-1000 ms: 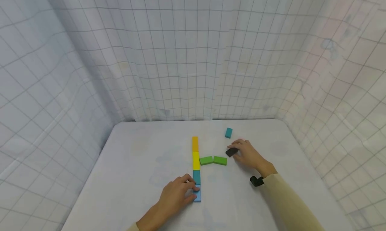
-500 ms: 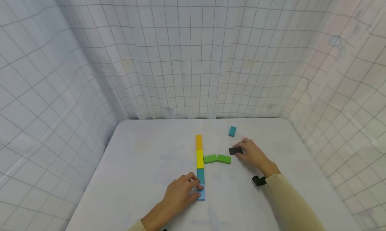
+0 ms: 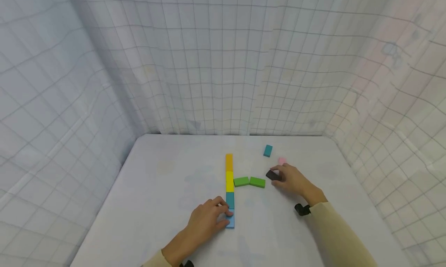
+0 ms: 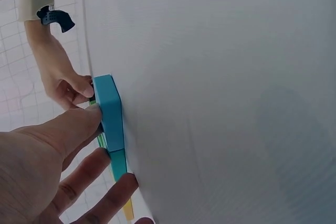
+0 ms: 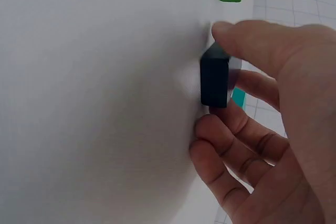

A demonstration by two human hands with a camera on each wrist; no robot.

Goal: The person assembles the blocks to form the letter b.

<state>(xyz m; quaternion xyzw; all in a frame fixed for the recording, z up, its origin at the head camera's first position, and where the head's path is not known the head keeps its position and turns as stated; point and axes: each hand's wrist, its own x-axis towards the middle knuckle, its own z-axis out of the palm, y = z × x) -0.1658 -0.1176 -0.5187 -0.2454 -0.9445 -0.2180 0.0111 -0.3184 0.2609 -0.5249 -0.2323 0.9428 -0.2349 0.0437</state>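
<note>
We've got the right hand point(image 3: 292, 181) pinching a smooth black rectangular block point(image 3: 273, 176) between thumb and fingertips, just right of the smooth green rectangular block point(image 3: 257, 182). Can't tell if it's off the table point(image 3: 167, 189). Left hand point(image 3: 203, 222) is half spread, fingers loosely bent, thumb and a fingertip resting on the smooth light blue rectangular block point(image 3: 230, 223) at the row's near end. Risks as we see them: black swings in the pinch, since the hold looks fingertip-only; it knocks the green one if carried low; left hand pressing sideways skews the row.
</note>
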